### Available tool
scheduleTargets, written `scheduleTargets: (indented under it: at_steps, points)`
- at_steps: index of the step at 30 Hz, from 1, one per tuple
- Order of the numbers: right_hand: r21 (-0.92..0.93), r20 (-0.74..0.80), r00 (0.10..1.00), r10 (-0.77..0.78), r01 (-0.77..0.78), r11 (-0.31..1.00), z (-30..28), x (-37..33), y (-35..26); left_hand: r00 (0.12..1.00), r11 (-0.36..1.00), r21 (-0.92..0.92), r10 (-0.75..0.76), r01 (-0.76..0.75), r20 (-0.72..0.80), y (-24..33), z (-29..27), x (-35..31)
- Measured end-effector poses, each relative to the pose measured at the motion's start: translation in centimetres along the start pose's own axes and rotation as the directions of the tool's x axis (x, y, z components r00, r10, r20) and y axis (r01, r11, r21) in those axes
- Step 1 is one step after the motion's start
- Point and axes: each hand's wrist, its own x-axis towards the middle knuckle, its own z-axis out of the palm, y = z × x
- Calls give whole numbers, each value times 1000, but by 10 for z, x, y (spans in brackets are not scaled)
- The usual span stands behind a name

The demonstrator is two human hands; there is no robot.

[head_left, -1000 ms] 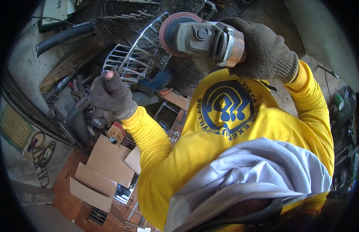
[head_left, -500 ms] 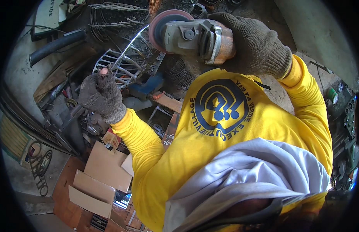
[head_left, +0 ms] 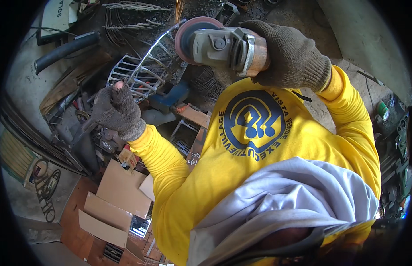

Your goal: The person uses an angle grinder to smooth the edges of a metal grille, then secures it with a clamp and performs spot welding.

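With the brown knit-gloved right hand (head_left: pixel 294 55) clamped round the grey metal angle grinder (head_left: pixel 232 48), upper centre, I'd remotely skim its round reddish disc (head_left: pixel 183 43) lightly along the silvery barred metal frame (head_left: pixel 141 63), upper left (whether the brown knit-gloved left hand (head_left: pixel 119 109) grips it, I can't tell).

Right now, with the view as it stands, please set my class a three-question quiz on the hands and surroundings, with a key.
1. Fill in the blank: the grinder is held in the person's ____.
2. True or false: the left hand wears no glove.
3. What colour is the open box near the picture's lower left? A. blue B. brown C. green

Key:
1. Right hand.
2. False: it wears a dark knitted glove, with one bare fingertip showing.
3. B.
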Motion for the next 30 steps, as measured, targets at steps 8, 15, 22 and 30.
scheduleTargets:
  at_steps: [8,15,22,30]
  points:
    - [160,23,998,50,-53,986,3,0,8,974,972,-147,-200,184,-104,-31,-5,-36]
    - [208,114,993,24,-48,977,-3,11,-18,982,980,-143,-153,137,-110,-22,-4,-31]
    - [135,85,994,64,-76,988,-19,19,-9,990,929,-370,-79,29,-119,-25,3,-44]
    - [175,336,938,89,-154,972,-48,33,-48,985,935,-350,-1,-60,-171,-30,8,-51]
